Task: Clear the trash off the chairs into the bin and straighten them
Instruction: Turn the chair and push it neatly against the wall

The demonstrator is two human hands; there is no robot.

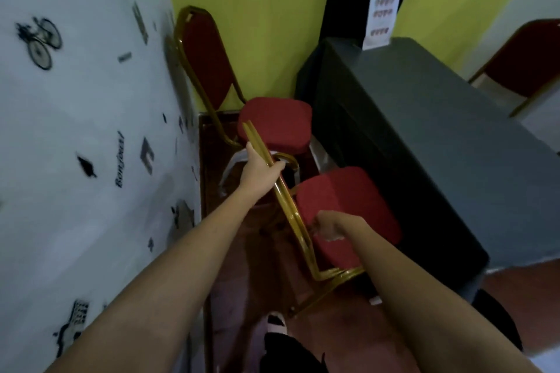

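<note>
Landmark: the dark grey table, draped to the floor, on the right side of the view.
Near chair: red padded seat on a gold metal frame, just beside the table's left face, its backrest frame slanting up and to the left, away from the table.
Left hand: closed around the gold backrest frame of the near chair, fingers wrapped over the tube, on the side away from the table.
Right hand: curled shut on the inner edge of the near chair's red seat, close to the frame.
Far chair: same red and gold make, standing past the near chair at the table's far left corner, back to the green wall.
Bin: a pale rim shows between the two chairs, below the left hand; too hidden to tell more.
Third chair: beyond the table's right side, partly cut by the edge.
Patterned wall: well left of the table.
</note>
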